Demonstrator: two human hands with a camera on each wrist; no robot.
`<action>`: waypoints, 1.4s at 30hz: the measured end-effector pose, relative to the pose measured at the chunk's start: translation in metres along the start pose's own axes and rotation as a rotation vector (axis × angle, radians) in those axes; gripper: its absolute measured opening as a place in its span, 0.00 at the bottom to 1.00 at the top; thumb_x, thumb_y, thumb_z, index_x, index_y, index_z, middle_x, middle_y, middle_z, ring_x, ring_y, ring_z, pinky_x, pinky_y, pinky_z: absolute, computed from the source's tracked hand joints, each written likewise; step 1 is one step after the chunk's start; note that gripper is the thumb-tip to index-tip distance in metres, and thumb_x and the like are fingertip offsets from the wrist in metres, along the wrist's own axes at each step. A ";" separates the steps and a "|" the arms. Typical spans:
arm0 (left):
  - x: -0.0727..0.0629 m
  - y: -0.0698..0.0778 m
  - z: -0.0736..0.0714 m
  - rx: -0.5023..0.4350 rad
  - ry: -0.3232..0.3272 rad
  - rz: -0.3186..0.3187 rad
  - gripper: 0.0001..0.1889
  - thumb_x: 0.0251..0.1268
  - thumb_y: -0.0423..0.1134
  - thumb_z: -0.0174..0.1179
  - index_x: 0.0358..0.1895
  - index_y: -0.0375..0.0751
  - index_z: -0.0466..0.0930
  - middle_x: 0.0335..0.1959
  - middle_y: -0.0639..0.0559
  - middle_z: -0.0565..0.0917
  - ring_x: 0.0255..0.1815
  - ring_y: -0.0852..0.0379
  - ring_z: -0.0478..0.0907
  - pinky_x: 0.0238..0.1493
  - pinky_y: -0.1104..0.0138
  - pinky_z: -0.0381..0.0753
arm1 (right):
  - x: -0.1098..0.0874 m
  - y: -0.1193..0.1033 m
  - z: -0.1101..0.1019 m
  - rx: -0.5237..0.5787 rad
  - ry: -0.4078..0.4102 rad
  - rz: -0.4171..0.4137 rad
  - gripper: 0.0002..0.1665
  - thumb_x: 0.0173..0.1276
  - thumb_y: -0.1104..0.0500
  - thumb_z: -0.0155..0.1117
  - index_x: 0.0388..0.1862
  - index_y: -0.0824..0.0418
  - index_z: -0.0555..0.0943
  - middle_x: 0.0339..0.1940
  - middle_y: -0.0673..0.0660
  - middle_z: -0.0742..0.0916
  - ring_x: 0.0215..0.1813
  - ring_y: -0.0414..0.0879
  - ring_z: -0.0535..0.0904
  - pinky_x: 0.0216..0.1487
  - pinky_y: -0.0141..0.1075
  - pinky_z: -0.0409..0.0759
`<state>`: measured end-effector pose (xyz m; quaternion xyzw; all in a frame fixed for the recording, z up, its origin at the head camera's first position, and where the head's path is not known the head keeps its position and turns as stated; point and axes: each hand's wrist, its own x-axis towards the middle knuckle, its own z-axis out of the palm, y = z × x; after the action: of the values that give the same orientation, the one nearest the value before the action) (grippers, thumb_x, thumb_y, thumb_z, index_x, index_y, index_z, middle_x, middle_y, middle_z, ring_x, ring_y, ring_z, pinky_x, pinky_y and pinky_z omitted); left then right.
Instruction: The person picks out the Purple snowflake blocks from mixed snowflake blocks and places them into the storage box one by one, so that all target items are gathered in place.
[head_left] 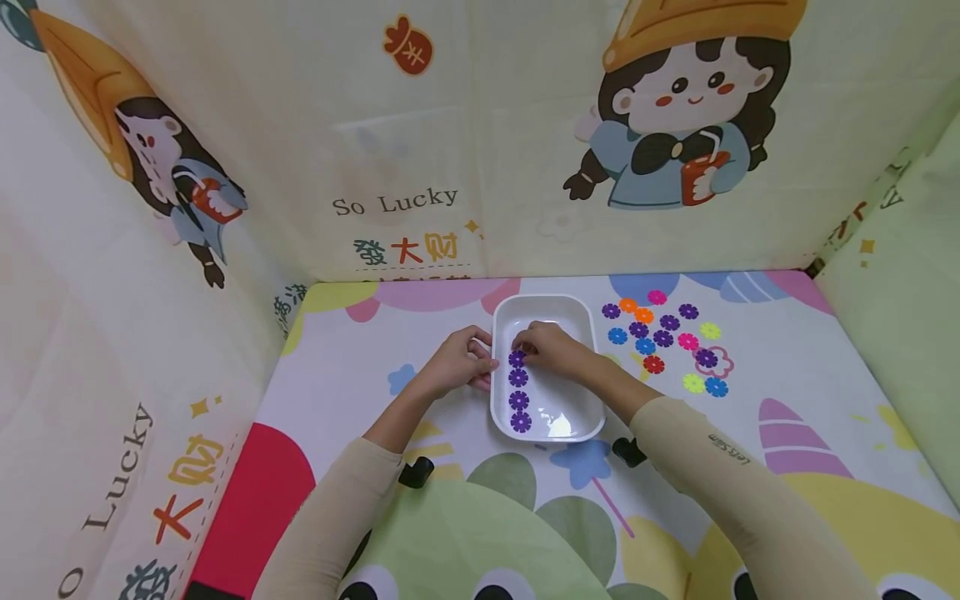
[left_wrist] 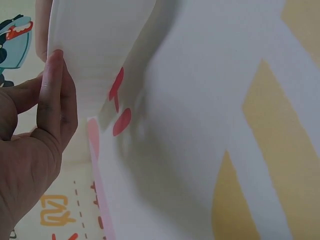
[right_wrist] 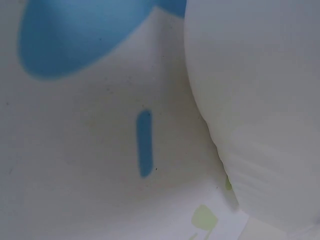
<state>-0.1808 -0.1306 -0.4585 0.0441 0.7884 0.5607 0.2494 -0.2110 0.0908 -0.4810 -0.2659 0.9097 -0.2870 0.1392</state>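
Note:
A white rectangular tray (head_left: 555, 392) lies on the patterned tabletop. Inside, along its left side, several purple flower-shaped pieces (head_left: 519, 400) form a column. My left hand (head_left: 459, 364) holds the tray at its left rim; the left wrist view has its fingers (left_wrist: 52, 95) against the tray's outer wall (left_wrist: 95, 50). My right hand (head_left: 551, 347) reaches into the tray from the right, fingertips pinching the uppermost purple flower piece (head_left: 516, 359) and partly covering it. In the right wrist view only the tray's outer wall (right_wrist: 260, 100) shows, with the hand out of frame.
Right of the tray, loose flower pieces (head_left: 663, 338) in purple, orange, pink, blue, red and yellow lie scattered. Cartoon-printed cloth walls (head_left: 525, 242) stand at the back and both sides. A black wrist mount (head_left: 628, 452) sits by the tray's lower right corner.

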 end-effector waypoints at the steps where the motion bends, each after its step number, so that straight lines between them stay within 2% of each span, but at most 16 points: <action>1: 0.000 0.000 0.000 0.001 0.001 0.000 0.20 0.70 0.27 0.64 0.62 0.32 0.70 0.41 0.41 0.80 0.25 0.53 0.87 0.36 0.51 0.94 | 0.000 0.000 0.000 0.002 0.000 0.000 0.15 0.71 0.64 0.70 0.55 0.64 0.86 0.43 0.58 0.86 0.44 0.47 0.81 0.54 0.39 0.89; 12: -0.001 0.001 0.000 0.005 0.000 -0.002 0.20 0.71 0.28 0.64 0.61 0.33 0.70 0.41 0.41 0.80 0.25 0.53 0.87 0.37 0.52 0.94 | -0.002 -0.004 -0.011 0.030 -0.019 0.028 0.18 0.70 0.64 0.71 0.58 0.63 0.85 0.49 0.60 0.88 0.51 0.52 0.85 0.57 0.41 0.90; 22: 0.000 0.001 -0.001 0.012 0.007 -0.007 0.20 0.71 0.29 0.64 0.62 0.33 0.70 0.41 0.41 0.80 0.25 0.53 0.87 0.36 0.52 0.94 | -0.018 -0.009 -0.029 0.057 0.025 0.034 0.19 0.69 0.64 0.72 0.58 0.63 0.84 0.48 0.60 0.88 0.48 0.51 0.85 0.54 0.41 0.92; 28: 0.000 0.001 0.001 0.022 0.013 -0.008 0.19 0.72 0.29 0.63 0.61 0.34 0.70 0.41 0.41 0.80 0.26 0.53 0.87 0.35 0.53 0.94 | -0.034 -0.007 -0.038 0.069 0.080 0.041 0.19 0.70 0.64 0.71 0.58 0.63 0.84 0.48 0.60 0.87 0.48 0.51 0.84 0.54 0.42 0.92; 34: 0.001 0.002 0.002 0.036 0.017 -0.004 0.20 0.71 0.29 0.64 0.61 0.33 0.70 0.41 0.41 0.80 0.26 0.53 0.87 0.36 0.52 0.94 | -0.059 -0.004 -0.051 0.062 0.162 0.047 0.18 0.69 0.64 0.72 0.57 0.64 0.84 0.50 0.63 0.88 0.49 0.53 0.84 0.53 0.46 0.92; 42: 0.000 0.002 0.002 0.044 0.024 -0.010 0.20 0.71 0.29 0.64 0.61 0.34 0.70 0.41 0.40 0.80 0.26 0.53 0.86 0.35 0.55 0.94 | -0.090 0.015 -0.067 0.053 0.269 0.031 0.17 0.69 0.64 0.72 0.55 0.64 0.84 0.51 0.62 0.88 0.50 0.54 0.85 0.52 0.51 0.92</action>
<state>-0.1803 -0.1283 -0.4568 0.0391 0.8036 0.5424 0.2418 -0.1702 0.1819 -0.4274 -0.2071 0.9162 -0.3420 0.0273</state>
